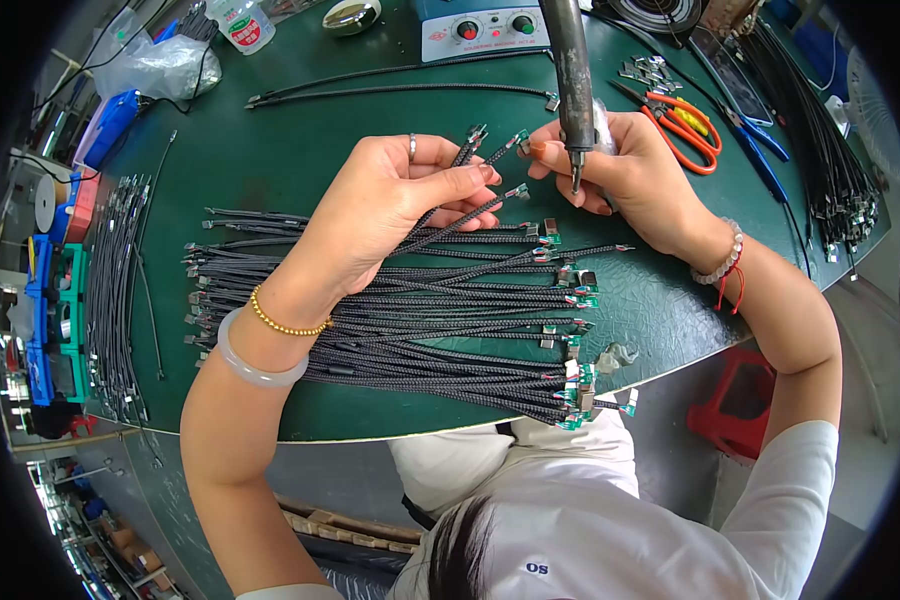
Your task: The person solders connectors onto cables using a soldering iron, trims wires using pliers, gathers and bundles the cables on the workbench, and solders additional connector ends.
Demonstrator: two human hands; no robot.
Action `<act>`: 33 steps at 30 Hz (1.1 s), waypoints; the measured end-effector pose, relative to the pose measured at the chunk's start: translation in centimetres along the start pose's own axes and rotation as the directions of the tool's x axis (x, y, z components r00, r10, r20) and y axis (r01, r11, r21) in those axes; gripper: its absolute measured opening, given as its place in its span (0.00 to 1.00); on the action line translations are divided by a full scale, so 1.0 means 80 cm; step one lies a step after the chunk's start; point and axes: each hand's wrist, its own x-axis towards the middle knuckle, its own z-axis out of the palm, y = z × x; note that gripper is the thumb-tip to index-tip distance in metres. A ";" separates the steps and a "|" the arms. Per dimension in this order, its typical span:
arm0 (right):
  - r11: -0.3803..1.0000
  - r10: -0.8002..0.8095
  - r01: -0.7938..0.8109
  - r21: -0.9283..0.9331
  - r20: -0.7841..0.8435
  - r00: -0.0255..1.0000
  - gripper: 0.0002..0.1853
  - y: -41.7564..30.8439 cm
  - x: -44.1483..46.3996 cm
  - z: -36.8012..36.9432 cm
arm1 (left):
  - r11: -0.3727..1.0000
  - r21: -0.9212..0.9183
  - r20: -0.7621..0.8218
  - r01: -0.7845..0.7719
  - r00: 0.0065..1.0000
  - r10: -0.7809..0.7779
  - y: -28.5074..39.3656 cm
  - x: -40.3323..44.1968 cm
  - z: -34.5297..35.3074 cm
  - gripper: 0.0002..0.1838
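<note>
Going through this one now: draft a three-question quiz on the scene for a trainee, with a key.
1. True or false: the left hand is empty.
2. At which end of the central cable pile do green boards show: A) left, B) right, C) both?
3. Fill in: in this view, the tip of the soldering iron is nearer the ____.

Key: 1. False, it holds braided cables. 2. B. 3. right hand.

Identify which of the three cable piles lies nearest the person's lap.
The middle pile, partly hidden by the left hand, lies in front; the left pile and right pile sit to either side.
</note>
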 end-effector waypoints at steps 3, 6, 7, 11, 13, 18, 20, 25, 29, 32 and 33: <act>0.995 -0.014 0.018 0.094 -0.039 0.999 0.14 -0.001 0.000 0.002 | 1.000 0.002 -0.010 -0.013 1.000 0.013 -0.001 -0.001 0.003 0.07; 0.997 -0.005 0.007 0.078 -0.018 1.000 0.14 -0.004 -0.002 0.000 | 0.999 0.025 -0.018 -0.026 0.999 0.026 -0.002 -0.002 0.005 0.06; 0.997 -0.017 0.019 0.075 -0.021 1.000 0.13 -0.005 -0.003 0.001 | 0.999 0.041 -0.025 -0.026 0.999 0.027 -0.003 -0.002 0.005 0.06; 0.998 -0.046 0.047 0.049 -0.026 0.999 0.13 0.003 0.001 -0.001 | 0.999 0.033 -0.027 -0.036 0.999 0.037 -0.005 -0.002 0.005 0.07; 0.997 -0.046 0.048 0.054 -0.024 0.999 0.13 0.003 0.001 -0.001 | 0.998 0.042 -0.028 -0.036 0.999 0.037 -0.005 -0.002 0.006 0.07; 0.997 -0.045 0.047 0.057 -0.031 0.998 0.13 0.004 0.001 -0.001 | 0.993 0.111 -0.007 -0.024 1.000 0.025 0.000 -0.003 0.006 0.07; 0.997 -0.051 0.052 0.059 -0.015 0.999 0.12 0.002 0.000 0.000 | 0.989 0.146 -0.004 -0.028 1.000 0.029 0.001 -0.004 0.007 0.08; 0.997 -0.055 0.056 0.057 -0.009 0.998 0.12 0.003 0.001 -0.001 | 0.976 0.213 0.025 -0.048 0.999 0.044 0.001 -0.004 0.005 0.09; 0.994 -0.043 0.042 0.099 0.002 0.999 0.13 -0.003 -0.003 0.001 | 0.975 0.216 0.021 -0.045 0.999 0.042 0.000 -0.003 0.005 0.09; 0.999 -0.015 0.015 0.036 -0.013 1.000 0.13 -0.006 -0.007 0.000 | 0.984 0.167 0.021 -0.067 0.998 0.065 -0.003 -0.002 0.003 0.08; 0.999 -0.014 0.014 0.037 -0.011 1.000 0.13 -0.006 -0.007 -0.002 | 0.984 0.166 0.022 -0.070 0.998 0.067 -0.003 -0.002 0.002 0.08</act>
